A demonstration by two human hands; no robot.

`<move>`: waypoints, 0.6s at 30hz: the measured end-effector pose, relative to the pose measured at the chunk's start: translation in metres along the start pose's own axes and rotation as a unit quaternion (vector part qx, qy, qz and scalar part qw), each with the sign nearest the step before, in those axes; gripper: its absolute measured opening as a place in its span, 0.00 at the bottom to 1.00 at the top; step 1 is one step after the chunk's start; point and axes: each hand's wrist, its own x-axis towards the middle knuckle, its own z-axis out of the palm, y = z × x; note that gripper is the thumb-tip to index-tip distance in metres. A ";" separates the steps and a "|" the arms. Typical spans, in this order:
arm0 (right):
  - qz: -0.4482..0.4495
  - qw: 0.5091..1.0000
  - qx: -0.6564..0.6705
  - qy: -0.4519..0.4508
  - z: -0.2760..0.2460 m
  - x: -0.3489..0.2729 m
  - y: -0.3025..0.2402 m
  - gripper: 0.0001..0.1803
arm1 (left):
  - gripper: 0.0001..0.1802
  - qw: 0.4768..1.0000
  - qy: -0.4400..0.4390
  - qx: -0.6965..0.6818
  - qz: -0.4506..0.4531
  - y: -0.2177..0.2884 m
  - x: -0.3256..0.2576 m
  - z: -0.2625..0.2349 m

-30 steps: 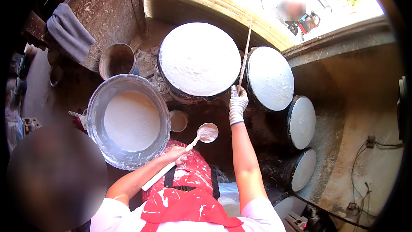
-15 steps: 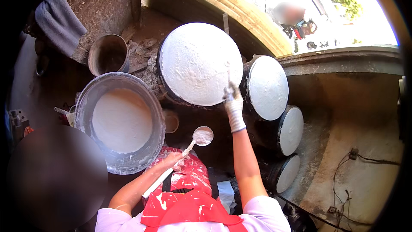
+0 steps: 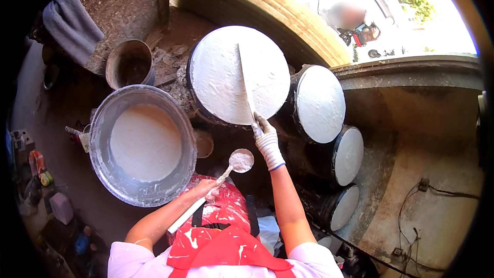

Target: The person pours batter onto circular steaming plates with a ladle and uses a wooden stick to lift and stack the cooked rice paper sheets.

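Observation:
In my gloved right hand (image 3: 265,141), closed at its lower end, is a long thin pale stick, flat like a blade (image 3: 245,80). It reaches away over the wet white round top (image 3: 213,74) of the large dark-sided drum; I cannot tell whether it touches or lies under the white layer. My bare left hand (image 3: 207,188) is wrapped round the pale handle of a ladle (image 3: 241,160), above my splashed red apron (image 3: 218,242). White residue coats the ladle's bowl. Left of the ladle stands a wide grey tub (image 3: 105,139) holding white liquid (image 3: 146,144).
Smaller white-topped drums (image 3: 321,104) line up along the right. A dark bucket (image 3: 146,74) stands beyond the tub. Behind the large drum runs a curved pale ledge (image 3: 267,5). A grey towel (image 3: 71,23) hangs at the far left. Loose cables (image 3: 404,231) lie at right.
My right hand has moved left from the drum's near right edge, and the stick now crosses the white top. The ladle has shifted slightly left. A dark blurred shape at lower left is gone.

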 end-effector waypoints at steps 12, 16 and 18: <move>0.109 0.984 0.129 -0.060 0.001 -0.021 -0.005 0.19 | 0.18 0.999 -0.010 0.031 0.009 -0.006 0.008 0.027; 0.040 0.990 0.135 0.003 -0.031 -0.015 0.019 0.17 | 0.19 0.999 -0.013 0.024 0.026 -0.022 0.020 0.036; 0.025 0.995 0.090 -0.021 -0.024 -0.017 0.022 0.17 | 0.19 1.000 -0.005 0.016 0.023 -0.029 0.030 0.039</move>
